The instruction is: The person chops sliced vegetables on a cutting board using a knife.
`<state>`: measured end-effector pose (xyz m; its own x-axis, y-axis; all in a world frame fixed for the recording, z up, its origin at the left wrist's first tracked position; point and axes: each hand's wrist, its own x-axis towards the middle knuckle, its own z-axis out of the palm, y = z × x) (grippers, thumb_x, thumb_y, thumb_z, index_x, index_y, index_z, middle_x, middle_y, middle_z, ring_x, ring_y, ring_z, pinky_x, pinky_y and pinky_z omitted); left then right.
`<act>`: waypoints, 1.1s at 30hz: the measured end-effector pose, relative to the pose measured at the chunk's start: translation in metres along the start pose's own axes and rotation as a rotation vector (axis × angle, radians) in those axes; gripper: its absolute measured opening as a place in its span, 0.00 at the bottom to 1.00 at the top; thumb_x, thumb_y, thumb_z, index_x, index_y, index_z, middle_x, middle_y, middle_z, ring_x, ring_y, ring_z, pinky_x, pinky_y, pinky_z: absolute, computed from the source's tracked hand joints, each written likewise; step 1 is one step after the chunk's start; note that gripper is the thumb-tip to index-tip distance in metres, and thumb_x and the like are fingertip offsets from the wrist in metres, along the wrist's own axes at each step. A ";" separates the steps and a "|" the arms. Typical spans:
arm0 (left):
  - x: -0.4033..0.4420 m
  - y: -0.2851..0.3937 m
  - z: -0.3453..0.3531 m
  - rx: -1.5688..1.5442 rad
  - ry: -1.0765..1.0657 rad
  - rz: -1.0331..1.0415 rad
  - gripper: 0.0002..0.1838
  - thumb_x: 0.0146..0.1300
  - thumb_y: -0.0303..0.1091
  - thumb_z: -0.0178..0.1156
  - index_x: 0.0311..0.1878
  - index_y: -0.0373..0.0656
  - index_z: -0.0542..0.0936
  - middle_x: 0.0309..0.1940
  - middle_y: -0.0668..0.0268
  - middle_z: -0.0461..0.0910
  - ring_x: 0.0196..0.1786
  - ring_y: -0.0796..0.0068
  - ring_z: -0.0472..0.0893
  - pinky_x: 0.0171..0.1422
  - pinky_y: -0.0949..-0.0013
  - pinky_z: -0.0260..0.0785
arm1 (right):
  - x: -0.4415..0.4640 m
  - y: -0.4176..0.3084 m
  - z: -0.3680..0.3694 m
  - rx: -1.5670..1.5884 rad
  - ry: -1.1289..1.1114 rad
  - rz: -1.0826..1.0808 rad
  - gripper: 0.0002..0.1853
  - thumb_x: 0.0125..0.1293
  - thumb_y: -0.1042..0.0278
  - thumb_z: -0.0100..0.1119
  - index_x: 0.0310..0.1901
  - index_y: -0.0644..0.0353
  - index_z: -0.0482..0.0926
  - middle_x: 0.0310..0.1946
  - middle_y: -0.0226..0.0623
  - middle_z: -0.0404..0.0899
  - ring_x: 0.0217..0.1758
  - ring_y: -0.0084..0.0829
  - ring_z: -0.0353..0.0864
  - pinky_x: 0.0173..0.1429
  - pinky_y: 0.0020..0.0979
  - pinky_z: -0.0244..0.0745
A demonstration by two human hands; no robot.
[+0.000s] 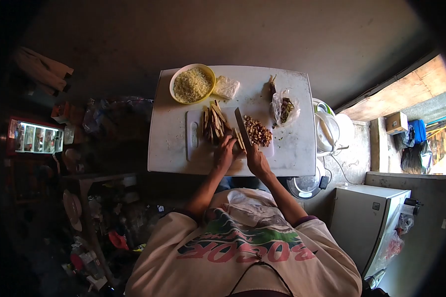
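My right hand (pixel 257 161) is closed round the handle of a kitchen knife (pixel 242 128), its blade pointing away from me over a white cutting board (pixel 193 143). Beside the blade, the curled fingers of my left hand (pixel 224 152) press on pale strips (pixel 239 139) of what looks like eggplant. More long strips with dark purple skin (pixel 214 123) lie on the board, just beyond my left hand. To the right of the knife is a heap of small diced pieces (pixel 258 132).
At the table's (pixel 168 148) far left stands a yellow bowl (pixel 213 82) of pale, shredded-looking food, next to a white packet (pixel 227 87). A clear plastic bag (pixel 292 113) with dark greens and a dark stem-ended piece (pixel 272 86) lie at right. A white appliance (pixel 327 131) stands beyond the right edge.
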<state>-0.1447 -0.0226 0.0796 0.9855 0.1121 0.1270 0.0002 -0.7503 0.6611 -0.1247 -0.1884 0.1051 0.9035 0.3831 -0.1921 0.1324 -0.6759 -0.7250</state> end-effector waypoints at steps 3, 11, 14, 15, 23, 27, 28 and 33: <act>0.003 0.009 -0.003 0.000 0.017 -0.009 0.27 0.53 0.43 0.69 0.52 0.36 0.78 0.49 0.56 0.76 0.53 0.52 0.77 0.55 0.60 0.72 | 0.000 0.005 0.000 0.064 0.048 0.035 0.11 0.71 0.67 0.42 0.49 0.64 0.61 0.24 0.65 0.76 0.31 0.68 0.76 0.34 0.61 0.68; 0.005 -0.004 0.007 -0.099 0.020 -0.043 0.24 0.51 0.37 0.69 0.52 0.39 0.77 0.38 0.58 0.80 0.47 0.55 0.80 0.48 0.60 0.73 | -0.013 0.012 -0.012 0.106 -0.030 0.121 0.14 0.73 0.60 0.36 0.46 0.65 0.62 0.29 0.67 0.76 0.38 0.68 0.76 0.41 0.61 0.68; 0.006 -0.006 0.009 -0.134 0.016 -0.114 0.23 0.51 0.35 0.68 0.51 0.40 0.78 0.34 0.59 0.81 0.41 0.56 0.82 0.44 0.60 0.74 | -0.027 0.008 -0.016 0.089 -0.019 0.116 0.19 0.75 0.55 0.31 0.46 0.64 0.64 0.28 0.66 0.76 0.39 0.68 0.75 0.42 0.59 0.67; 0.007 -0.005 0.010 -0.135 0.038 -0.128 0.22 0.51 0.34 0.68 0.51 0.40 0.78 0.32 0.59 0.82 0.38 0.57 0.82 0.42 0.60 0.74 | -0.030 0.008 -0.017 0.094 -0.022 0.139 0.22 0.75 0.52 0.28 0.45 0.64 0.65 0.28 0.65 0.76 0.39 0.68 0.74 0.43 0.59 0.67; 0.014 -0.001 0.011 -0.068 0.042 -0.202 0.19 0.51 0.32 0.67 0.48 0.40 0.79 0.32 0.60 0.82 0.36 0.57 0.83 0.41 0.60 0.75 | -0.038 0.026 -0.010 0.104 0.016 0.080 0.10 0.71 0.65 0.45 0.41 0.64 0.63 0.26 0.67 0.76 0.35 0.68 0.76 0.36 0.59 0.67; 0.021 0.009 -0.024 0.039 0.108 -0.179 0.17 0.51 0.32 0.66 0.46 0.41 0.79 0.33 0.62 0.83 0.37 0.59 0.83 0.41 0.60 0.75 | -0.036 0.018 -0.017 0.102 -0.023 0.179 0.11 0.72 0.63 0.44 0.40 0.64 0.62 0.24 0.65 0.75 0.33 0.68 0.75 0.35 0.59 0.66; 0.024 0.013 -0.034 0.040 0.111 -0.179 0.17 0.51 0.32 0.66 0.46 0.41 0.79 0.33 0.62 0.83 0.37 0.59 0.83 0.41 0.60 0.75 | -0.036 0.020 -0.015 0.102 -0.023 0.176 0.11 0.72 0.63 0.44 0.40 0.64 0.62 0.24 0.65 0.75 0.33 0.68 0.75 0.35 0.59 0.66; 0.037 0.011 -0.066 0.079 0.135 -0.176 0.14 0.53 0.32 0.66 0.44 0.47 0.79 0.34 0.66 0.83 0.36 0.62 0.83 0.38 0.60 0.75 | -0.034 0.023 -0.009 0.069 -0.009 0.079 0.13 0.73 0.61 0.45 0.39 0.64 0.62 0.24 0.65 0.75 0.34 0.68 0.75 0.35 0.58 0.66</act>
<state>-0.1197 0.0159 0.1401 0.9376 0.3276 0.1162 0.1884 -0.7599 0.6222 -0.1490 -0.2228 0.1004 0.9064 0.3359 -0.2562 0.0322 -0.6597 -0.7509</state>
